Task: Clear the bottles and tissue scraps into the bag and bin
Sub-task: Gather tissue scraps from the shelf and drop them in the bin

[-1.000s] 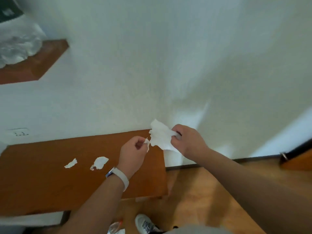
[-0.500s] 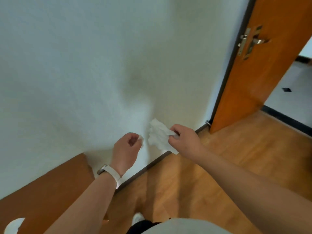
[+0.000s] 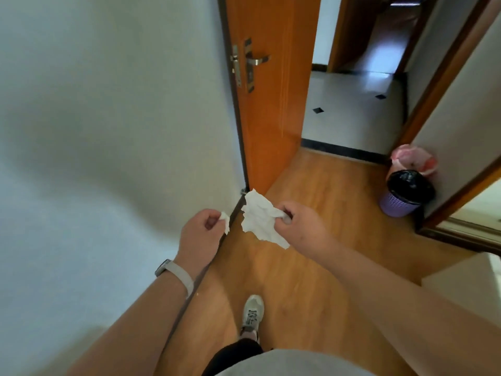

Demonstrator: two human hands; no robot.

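**Two tissue scraps held over the wooden floor**

Two pieces of white tissue are in hand above the glossy plank floor (image 3: 311, 267). Nearest, a grey sneaker (image 3: 252, 313) is planted on the boards. The left hand (image 3: 202, 234), a pale band (image 3: 180, 278) on its wrist, is curled closed around a small scrap (image 3: 225, 217) that peeks out at the fingertips. Just right of it, the right hand (image 3: 301, 226) pinches a larger, crumpled, ragged-edged tissue (image 3: 260, 218) between thumb and fingers; the sheet hangs leftward, away from the knuckles. Farther off to the right, a lilac lattice bin (image 3: 395, 206) with a shiny black liner stands against the wall, a pink bag (image 3: 409, 157) just behind it. Beyond the hands, an orange door (image 3: 271, 104) with a metal handle stands open.
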